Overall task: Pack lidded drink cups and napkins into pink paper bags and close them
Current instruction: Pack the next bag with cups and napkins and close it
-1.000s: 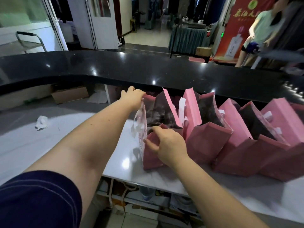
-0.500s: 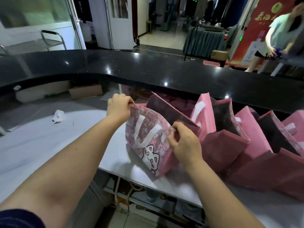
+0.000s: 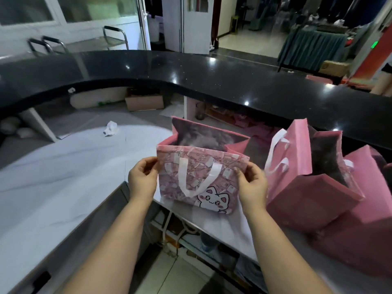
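White marble surface [image 3: 63, 177] is carrying a cat-printed pink bag [image 3: 197, 181] at its near edge; left hand [image 3: 142, 181] and right hand [image 3: 252, 183] are pinching its front panel's top corners, beside more pink bags [image 3: 314, 198].

Dim, cool indoor light. Small white glints dot the glossy black counter [image 3: 233, 88], and the far doorway [image 3: 244, 37] is brighter. The white worktop [image 3: 53, 177] on the left glows pale. The near bag [image 3: 197, 177] is murky inside. Wide-angle distortion bends the counter, and the far right background is soft.
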`<state>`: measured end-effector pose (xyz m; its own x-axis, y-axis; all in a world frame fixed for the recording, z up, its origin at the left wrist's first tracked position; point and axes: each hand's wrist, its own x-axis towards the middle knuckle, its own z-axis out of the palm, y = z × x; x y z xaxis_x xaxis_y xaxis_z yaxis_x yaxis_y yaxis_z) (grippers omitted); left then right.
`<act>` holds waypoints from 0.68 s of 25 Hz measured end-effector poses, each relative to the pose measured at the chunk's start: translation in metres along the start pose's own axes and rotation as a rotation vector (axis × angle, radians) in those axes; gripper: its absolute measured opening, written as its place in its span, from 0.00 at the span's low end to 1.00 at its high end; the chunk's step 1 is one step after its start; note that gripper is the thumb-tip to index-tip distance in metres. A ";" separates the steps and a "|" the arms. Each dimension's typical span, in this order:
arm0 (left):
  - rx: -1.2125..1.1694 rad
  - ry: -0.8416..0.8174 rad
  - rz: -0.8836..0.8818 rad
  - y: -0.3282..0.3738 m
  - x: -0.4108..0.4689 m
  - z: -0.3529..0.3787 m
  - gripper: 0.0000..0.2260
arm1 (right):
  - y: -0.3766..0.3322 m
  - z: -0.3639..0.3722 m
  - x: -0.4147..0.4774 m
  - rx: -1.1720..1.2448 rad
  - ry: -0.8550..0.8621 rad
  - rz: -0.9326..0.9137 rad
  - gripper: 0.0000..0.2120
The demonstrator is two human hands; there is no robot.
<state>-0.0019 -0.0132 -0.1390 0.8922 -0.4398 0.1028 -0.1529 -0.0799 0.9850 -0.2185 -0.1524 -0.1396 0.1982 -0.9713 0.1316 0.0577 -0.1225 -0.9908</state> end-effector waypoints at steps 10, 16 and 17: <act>-0.094 0.031 -0.167 -0.020 -0.027 0.006 0.04 | 0.054 -0.015 -0.020 0.057 0.045 0.199 0.15; -0.270 0.406 -0.211 -0.016 -0.046 -0.053 0.06 | 0.024 0.051 -0.018 0.158 -0.154 0.210 0.14; -0.274 0.474 -0.201 -0.014 -0.053 -0.069 0.06 | 0.020 0.066 -0.022 0.163 -0.216 0.220 0.15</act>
<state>-0.0175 0.0729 -0.1491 0.9948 0.0138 -0.1007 0.0978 0.1415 0.9851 -0.1574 -0.1198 -0.1597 0.4249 -0.9030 -0.0632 0.1428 0.1358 -0.9804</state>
